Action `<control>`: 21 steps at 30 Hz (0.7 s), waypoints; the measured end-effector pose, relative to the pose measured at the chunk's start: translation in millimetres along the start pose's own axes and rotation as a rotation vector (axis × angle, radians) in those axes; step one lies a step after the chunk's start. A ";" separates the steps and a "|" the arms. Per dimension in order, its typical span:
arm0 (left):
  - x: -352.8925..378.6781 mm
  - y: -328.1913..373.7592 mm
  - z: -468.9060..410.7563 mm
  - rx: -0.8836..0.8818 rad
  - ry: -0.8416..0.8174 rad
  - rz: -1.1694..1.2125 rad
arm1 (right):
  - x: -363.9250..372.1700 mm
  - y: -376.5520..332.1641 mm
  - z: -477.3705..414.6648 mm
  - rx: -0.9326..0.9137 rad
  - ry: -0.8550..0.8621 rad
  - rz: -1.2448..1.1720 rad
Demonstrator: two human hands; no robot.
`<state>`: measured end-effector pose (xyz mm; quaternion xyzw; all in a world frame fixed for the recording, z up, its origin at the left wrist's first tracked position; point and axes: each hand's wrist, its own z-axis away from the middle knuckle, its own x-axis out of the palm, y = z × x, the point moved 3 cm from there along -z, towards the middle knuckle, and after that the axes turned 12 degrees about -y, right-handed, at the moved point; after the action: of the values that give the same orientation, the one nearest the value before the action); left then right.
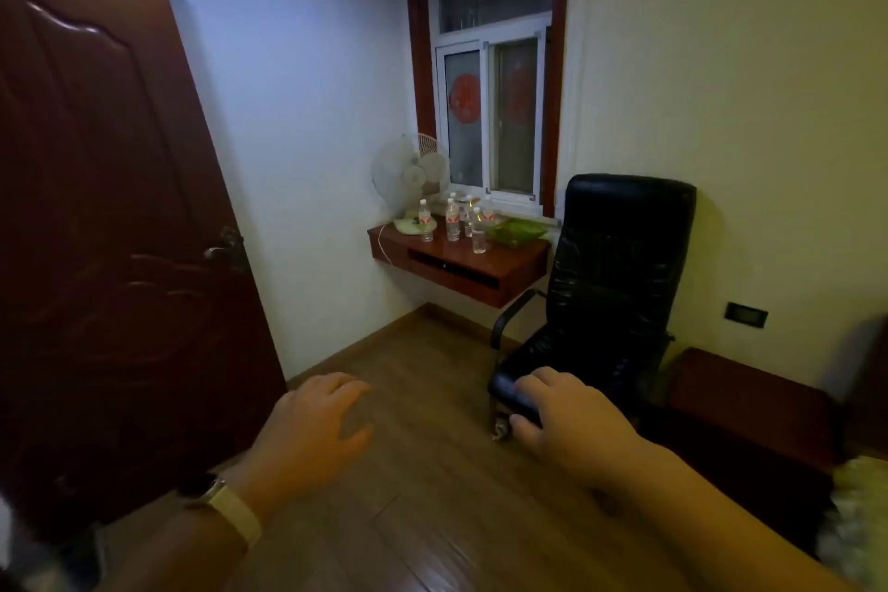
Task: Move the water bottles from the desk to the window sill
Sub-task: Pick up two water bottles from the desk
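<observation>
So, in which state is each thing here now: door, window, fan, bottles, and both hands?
door: swung open.
window: lower panes appear shut.
fan: upright on the desk, blades look still.
water bottles: upright on the desk, caps on.
left hand: open, holding nothing.
right hand: open, holding nothing.

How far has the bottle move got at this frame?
Done: nothing visible; the water bottles stand on the desk, below the window sill. In hand: nothing; left hand and right hand are open, far from the desk. Left: every bottle.
</observation>
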<state>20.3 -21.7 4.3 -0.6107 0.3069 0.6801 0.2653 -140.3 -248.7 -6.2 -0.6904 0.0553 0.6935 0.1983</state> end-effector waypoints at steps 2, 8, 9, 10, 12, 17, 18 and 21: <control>7.1 -13.0 -17.7 -0.002 0.003 0.022 | 6.2 0.1 -22.6 0.017 -0.017 -0.022; 33.4 -68.8 -84.4 0.021 -0.003 0.060 | 32.1 -14.6 -106.8 0.034 -0.106 0.001; 36.2 -80.1 -96.2 0.029 0.002 0.071 | 35.8 -18.2 -122.4 0.040 -0.114 0.003; 37.6 -91.5 -107.8 0.035 0.005 0.083 | 38.1 -23.3 -138.2 0.045 -0.128 0.012; 39.5 -114.9 -131.3 0.040 -0.005 0.108 | 41.0 -33.8 -169.1 0.055 -0.154 0.021; 32.3 -174.6 -190.5 0.047 -0.018 0.110 | 37.3 -56.7 -238.2 0.095 -0.126 0.013; 28.6 -183.3 -201.5 0.047 -0.016 0.114 | 35.8 -60.3 -249.9 0.104 -0.122 0.014; 20.8 -203.2 -232.4 0.057 -0.006 0.125 | 32.5 -66.0 -281.8 0.122 -0.098 0.011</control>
<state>322.6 -58.0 -50.7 -0.5806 0.3630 0.6880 0.2404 147.6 -280.6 -36.5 -0.6421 0.0918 0.7227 0.2386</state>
